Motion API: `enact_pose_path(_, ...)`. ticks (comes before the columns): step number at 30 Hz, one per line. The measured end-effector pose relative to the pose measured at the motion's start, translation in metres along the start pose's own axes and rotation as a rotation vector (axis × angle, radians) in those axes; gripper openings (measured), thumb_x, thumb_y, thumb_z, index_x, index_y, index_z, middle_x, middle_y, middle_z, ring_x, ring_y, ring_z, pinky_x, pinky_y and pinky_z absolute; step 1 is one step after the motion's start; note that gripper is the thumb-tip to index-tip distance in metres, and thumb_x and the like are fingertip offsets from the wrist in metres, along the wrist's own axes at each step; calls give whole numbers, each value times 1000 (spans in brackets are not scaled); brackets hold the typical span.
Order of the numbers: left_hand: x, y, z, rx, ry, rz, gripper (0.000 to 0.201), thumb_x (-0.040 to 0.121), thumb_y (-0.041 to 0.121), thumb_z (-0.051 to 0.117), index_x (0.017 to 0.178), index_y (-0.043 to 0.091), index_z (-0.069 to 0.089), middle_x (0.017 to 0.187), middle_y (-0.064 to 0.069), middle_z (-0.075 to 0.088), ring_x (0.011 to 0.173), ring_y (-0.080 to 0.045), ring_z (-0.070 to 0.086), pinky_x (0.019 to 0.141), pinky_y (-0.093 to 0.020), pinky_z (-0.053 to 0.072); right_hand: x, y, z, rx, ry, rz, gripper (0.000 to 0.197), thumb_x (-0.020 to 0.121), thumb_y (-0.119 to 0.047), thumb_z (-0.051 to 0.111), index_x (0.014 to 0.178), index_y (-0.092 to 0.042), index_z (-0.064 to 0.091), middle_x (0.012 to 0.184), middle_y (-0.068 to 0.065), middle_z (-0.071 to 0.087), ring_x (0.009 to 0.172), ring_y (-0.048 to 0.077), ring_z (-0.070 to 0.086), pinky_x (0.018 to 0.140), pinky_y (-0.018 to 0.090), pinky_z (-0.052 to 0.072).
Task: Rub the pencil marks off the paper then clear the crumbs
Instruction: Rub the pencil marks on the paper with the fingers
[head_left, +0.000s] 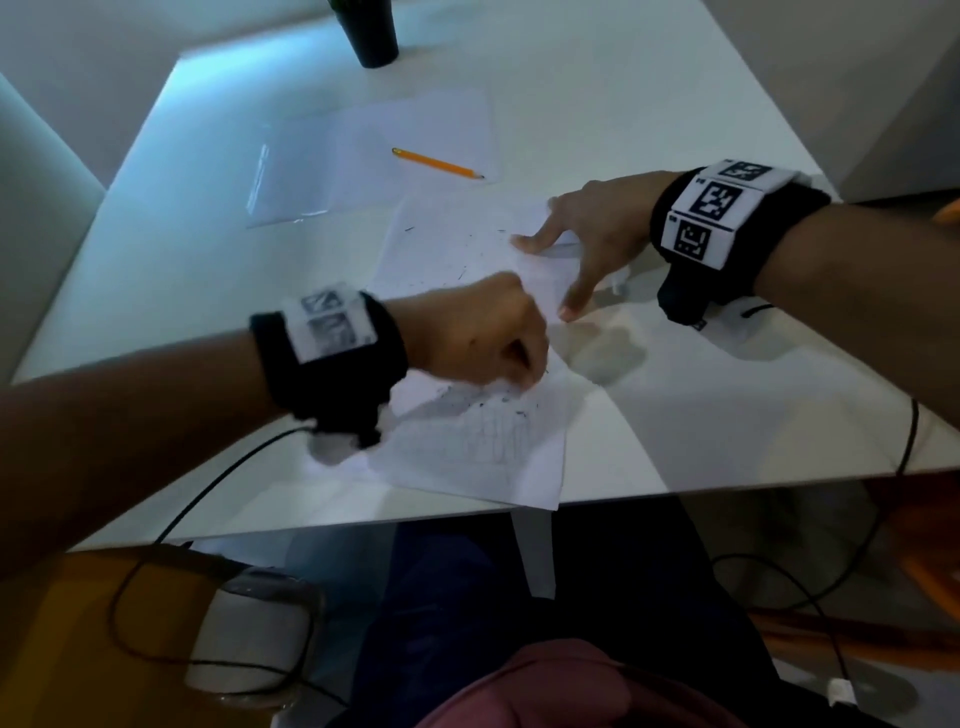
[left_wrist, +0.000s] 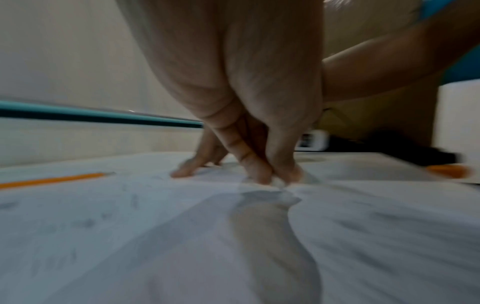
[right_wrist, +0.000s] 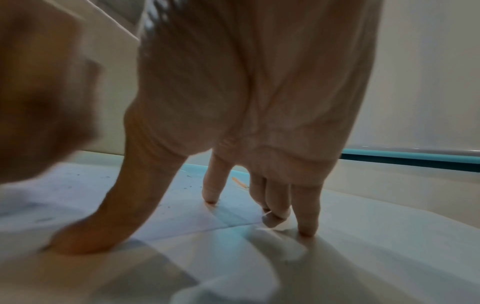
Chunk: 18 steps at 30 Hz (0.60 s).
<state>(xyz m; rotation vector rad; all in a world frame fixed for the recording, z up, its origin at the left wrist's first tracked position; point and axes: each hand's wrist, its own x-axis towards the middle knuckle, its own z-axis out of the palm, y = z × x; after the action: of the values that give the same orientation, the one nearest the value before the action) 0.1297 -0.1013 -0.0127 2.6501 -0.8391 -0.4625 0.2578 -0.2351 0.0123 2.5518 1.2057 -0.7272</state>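
Note:
A white paper (head_left: 447, 244) lies on the white table (head_left: 701, 405), with faint pencil marks (head_left: 493, 436) on its near half and dark crumbs (head_left: 467, 260) scattered over it. My left hand (head_left: 514, 364) is curled into a fist on the paper's middle. In the blurred left wrist view, my left hand (left_wrist: 279, 181) pinches a small whitish eraser (left_wrist: 281, 185) against the sheet. My right hand (head_left: 558, 270) is spread flat, with straight fingers (right_wrist: 210, 195) pressing the paper's far right edge.
An orange pencil (head_left: 439, 163) lies on other sheets (head_left: 415, 124) further back, next to a clear sleeve (head_left: 291, 182). A black cup (head_left: 371, 31) stands at the far edge. Cables (head_left: 906, 441) hang over the near table edge. A white container (head_left: 249, 639) sits below left.

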Motion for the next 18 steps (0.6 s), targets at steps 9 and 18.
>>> enact_pose_path(9,18,-14,-1,45,151,-77,9,83,15,74,88,19,80,83,7,75,63,12,54,71,-10,44,3,0,3,36,23,-9,101,54,-71,82,144,-51,40,153,1,38,131,26,45,101,40,42)
enact_pose_path(18,17,-25,-13,20,269,-145,8,79,16,77,86,18,80,79,3,76,61,1,59,70,-1,36,1,-1,2,30,21,4,98,57,-69,82,144,-46,44,132,-4,48,118,24,50,90,37,42)
